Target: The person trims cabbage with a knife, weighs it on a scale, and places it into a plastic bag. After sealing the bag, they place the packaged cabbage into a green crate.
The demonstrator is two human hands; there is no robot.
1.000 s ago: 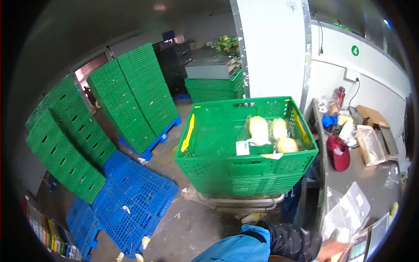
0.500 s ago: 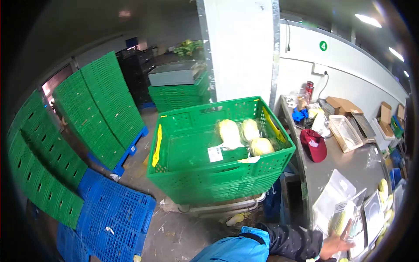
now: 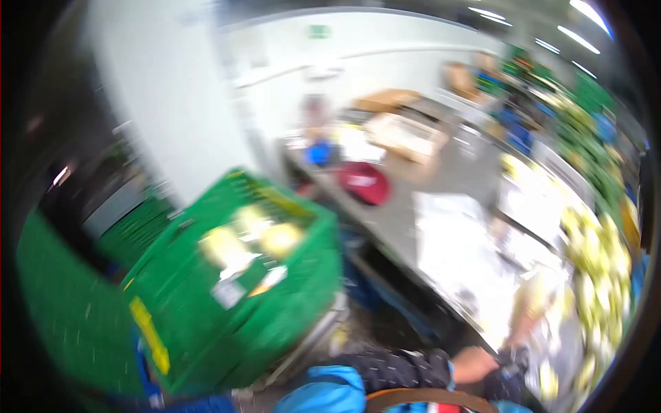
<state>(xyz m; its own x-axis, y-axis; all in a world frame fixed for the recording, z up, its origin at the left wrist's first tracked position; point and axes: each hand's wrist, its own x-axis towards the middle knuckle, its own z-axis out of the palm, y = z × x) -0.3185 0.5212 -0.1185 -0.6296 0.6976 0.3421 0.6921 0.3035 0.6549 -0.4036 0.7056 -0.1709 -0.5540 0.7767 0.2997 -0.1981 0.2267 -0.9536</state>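
My left hand (image 3: pixel 474 363) is low at the table's near edge, its fingers smeared by motion beside a dark cuff. My right hand (image 3: pixel 527 325), also blurred, reaches up over the table to a pale yellow bagged vegetable (image 3: pixel 538 292) and overlaps it in this view. Whether its fingers close on that vegetable I cannot tell. White plastic bags (image 3: pixel 451 241) lie spread just left of it. A pale flat device (image 3: pixel 529 210) stands behind the hands, with a heap of yellow-green, cabbage-like vegetables (image 3: pixel 599 275) on the right.
To the left, a green crate (image 3: pixel 186 337) holds several wrapped cabbages (image 3: pixel 224 248). A red cap (image 3: pixel 365 182), a shallow tray (image 3: pixel 406 136) and a cardboard box (image 3: pixel 387 100) sit farther back on the metal table (image 3: pixel 392 224). A white pillar (image 3: pixel 162 89) rises behind the crate.
The view has swung right, so the crate and table appear farther left. My left hand has drawn back from the bagged vegetable; my right hand has come into view there.
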